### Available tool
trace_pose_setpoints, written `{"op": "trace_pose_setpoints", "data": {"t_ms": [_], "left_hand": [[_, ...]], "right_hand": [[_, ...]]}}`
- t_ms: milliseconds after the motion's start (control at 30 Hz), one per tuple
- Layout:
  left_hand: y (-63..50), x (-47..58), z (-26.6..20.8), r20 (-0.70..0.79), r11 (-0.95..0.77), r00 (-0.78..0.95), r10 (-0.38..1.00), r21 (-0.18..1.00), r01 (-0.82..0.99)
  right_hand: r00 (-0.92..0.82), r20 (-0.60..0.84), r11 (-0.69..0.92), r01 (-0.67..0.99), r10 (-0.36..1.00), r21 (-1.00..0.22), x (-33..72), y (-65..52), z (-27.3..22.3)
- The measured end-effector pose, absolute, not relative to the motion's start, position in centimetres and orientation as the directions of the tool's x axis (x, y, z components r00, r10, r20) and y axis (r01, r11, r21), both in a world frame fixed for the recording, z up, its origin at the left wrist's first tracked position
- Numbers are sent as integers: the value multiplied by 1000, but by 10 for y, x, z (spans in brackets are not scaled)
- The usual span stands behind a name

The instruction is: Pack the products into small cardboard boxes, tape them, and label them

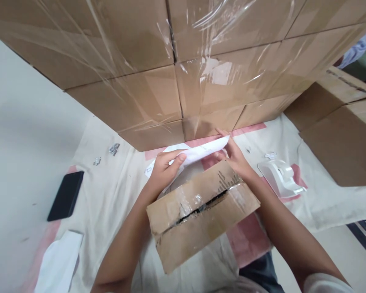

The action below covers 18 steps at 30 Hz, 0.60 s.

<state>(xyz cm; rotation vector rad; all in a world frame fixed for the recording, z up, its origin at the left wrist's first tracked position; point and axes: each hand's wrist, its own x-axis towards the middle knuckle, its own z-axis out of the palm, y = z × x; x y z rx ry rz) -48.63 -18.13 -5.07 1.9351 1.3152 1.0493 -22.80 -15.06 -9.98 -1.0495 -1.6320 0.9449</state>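
Observation:
Between my hands is a folded white paper (204,150), held just beyond a small cardboard box. My left hand (167,166) pinches its left end, thumb on top. At the paper's right end my right hand (232,152) grips it between thumb and fingers, with one finger stretched outward. The small cardboard box (201,211) sits between my forearms, tilted; its taped top has a dark torn slit and pen strokes near one corner. Another sheet of white paper (149,169) with printing lies partly hidden behind my left hand.
Stacked cartons (146,97) wrapped in clear film rise directly ahead. On the cloth (106,195) lie a black phone (66,195), white paper (59,260), and crumpled scraps (114,149). A white tape dispenser (279,177) stands right, near a large carton (344,142). A pale wall borders the left.

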Motion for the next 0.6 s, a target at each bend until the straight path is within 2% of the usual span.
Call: {"op": "trace_pose_setpoints", "data": {"t_ms": [100, 167, 233, 300, 367, 467, 600], "left_hand": [[-174, -484, -55, 237, -274, 138, 962, 850, 450], [-169, -484, -58, 245, -231, 16, 969, 890, 393], [-166, -486, -57, 187, -158, -72, 980, 944, 291], [-167, -489, -51, 33, -35, 13, 999, 983, 179], [-169, -492, -42, -118, 97, 210, 971, 990, 104], [-173, -491, -32, -170, 155, 387, 906, 985, 70], [-175, -486, -31, -159, 132, 460, 874, 987, 90]], "right_hand": [[-173, 420, 454, 328, 891, -828, -227, -154, -97], [-103, 512, 507, 396, 853, -765, -227, -155, -96], [-59, 674, 614, 478, 736, -628, -227, -156, -95], [-111, 810, 704, 570, 576, -423, -227, -158, -95], [-216, 848, 731, 633, 484, -255, -226, -160, -93], [-348, 811, 727, 674, 470, -132, -225, -165, -87], [-438, 773, 735, 676, 458, -53, -224, -170, -74]]}}
